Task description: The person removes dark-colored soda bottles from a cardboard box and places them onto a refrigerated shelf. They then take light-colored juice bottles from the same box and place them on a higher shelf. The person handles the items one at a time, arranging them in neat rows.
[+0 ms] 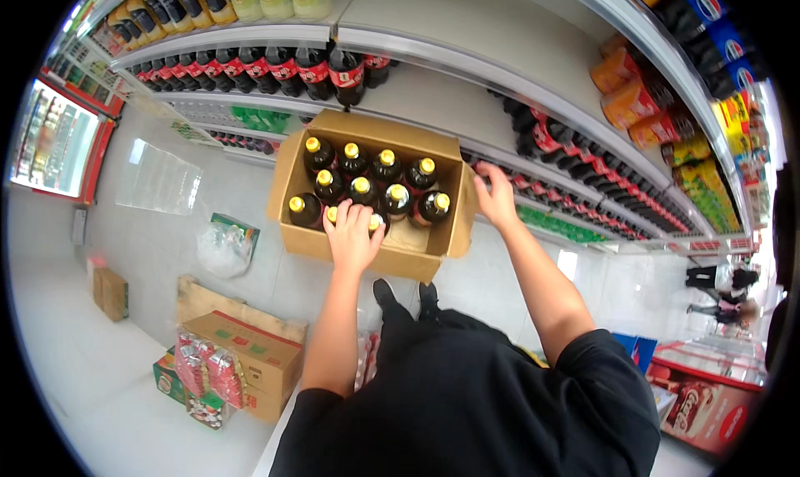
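Observation:
Before me an open cardboard box [359,247] holds several dark bottles [435,208] with yellow caps, standing upright; part of its floor shows at the near right corner. My left hand [353,233] is over the near row, its fingers spread on or just above the tops of two bottles; whether it grips one cannot be told. At the box's right side is my right hand [495,196], fingers apart and slightly bent beside the raised flap [464,211], with nothing seen in it. Behind the box, cola bottles [347,77] with red labels stand on a shelf.
Metal shelving [431,52] with drinks runs beyond the box and down the right. On the floor are a plastic bag [224,250], a wooden pallet [240,305], a large carton [262,358] and bottle packs [209,367]. Other people [725,289] are far right.

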The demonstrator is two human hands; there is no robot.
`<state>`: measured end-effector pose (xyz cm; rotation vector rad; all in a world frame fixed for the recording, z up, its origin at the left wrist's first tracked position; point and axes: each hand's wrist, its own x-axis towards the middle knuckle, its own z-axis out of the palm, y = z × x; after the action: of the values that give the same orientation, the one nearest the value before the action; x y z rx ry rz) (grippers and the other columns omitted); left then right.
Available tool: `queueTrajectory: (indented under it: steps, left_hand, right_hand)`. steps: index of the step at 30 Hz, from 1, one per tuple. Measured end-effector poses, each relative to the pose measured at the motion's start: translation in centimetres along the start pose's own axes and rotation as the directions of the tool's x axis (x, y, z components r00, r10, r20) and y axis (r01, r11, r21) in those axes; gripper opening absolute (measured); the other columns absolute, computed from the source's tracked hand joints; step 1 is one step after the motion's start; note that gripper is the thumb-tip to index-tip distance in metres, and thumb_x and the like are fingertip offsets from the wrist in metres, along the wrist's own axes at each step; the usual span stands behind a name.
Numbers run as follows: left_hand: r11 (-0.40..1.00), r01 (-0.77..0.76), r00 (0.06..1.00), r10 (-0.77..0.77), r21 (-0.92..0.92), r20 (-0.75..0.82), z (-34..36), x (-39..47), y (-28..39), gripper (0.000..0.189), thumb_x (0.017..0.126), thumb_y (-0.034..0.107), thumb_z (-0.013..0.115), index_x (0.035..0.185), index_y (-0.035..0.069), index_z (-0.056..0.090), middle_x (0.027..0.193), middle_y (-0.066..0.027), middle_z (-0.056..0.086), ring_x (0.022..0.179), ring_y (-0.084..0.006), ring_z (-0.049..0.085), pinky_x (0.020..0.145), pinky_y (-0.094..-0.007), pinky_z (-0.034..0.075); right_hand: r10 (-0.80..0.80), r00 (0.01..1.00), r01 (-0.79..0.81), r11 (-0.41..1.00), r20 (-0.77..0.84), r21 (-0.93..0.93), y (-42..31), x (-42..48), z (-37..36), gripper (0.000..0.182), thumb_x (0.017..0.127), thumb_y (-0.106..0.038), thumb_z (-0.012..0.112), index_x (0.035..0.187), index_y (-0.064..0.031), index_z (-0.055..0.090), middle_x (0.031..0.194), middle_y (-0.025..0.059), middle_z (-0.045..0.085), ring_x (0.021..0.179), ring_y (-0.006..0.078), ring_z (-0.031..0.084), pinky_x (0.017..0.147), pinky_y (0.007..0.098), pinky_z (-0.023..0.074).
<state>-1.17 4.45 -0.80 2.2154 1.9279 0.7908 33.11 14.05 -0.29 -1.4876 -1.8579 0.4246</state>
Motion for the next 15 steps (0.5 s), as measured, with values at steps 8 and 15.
queueTrajectory:
  steps: [8, 15]
  left_hand:
    - [0.999, -0.009, 1.000, 0.009, 0.036, -0.015, 0.3, -0.6, 0.6, 0.038, 0.082, 0.032, 0.080, 0.111, 0.011, 0.066, 0.117, -0.0068, 0.068, 0.132, -0.0323, 0.051, 0.111, -0.0629, 0.032]
    - [0.998, -0.026, 1.000, 0.026, 0.049, -0.007, 0.2, -1.0, 0.0, 0.038, 0.083, 0.029, 0.078, 0.113, 0.009, 0.064, 0.118, -0.0081, 0.068, 0.132, -0.0320, 0.051, 0.115, -0.0693, 0.027]
  right_hand:
    - [0.461, 0.870, -0.482, 0.870, 0.173, 0.105, -2.7, -16.6, -2.2, 0.034, 0.089, -0.013, 0.071, 0.122, -0.0035, 0.067, 0.123, 0.0197, 0.070, 0.116, 0.0366, 0.068, 0.090, 0.0447, 0.0586]
    - [0.114, 0.985, -0.115, 0.993, 0.129, -0.004, -7.1, -6.6, -0.8, 0.038, 0.088, -0.013, 0.071, 0.125, -0.0040, 0.066, 0.124, 0.0212, 0.069, 0.122, 0.0400, 0.063, 0.105, 0.0475, 0.0497]
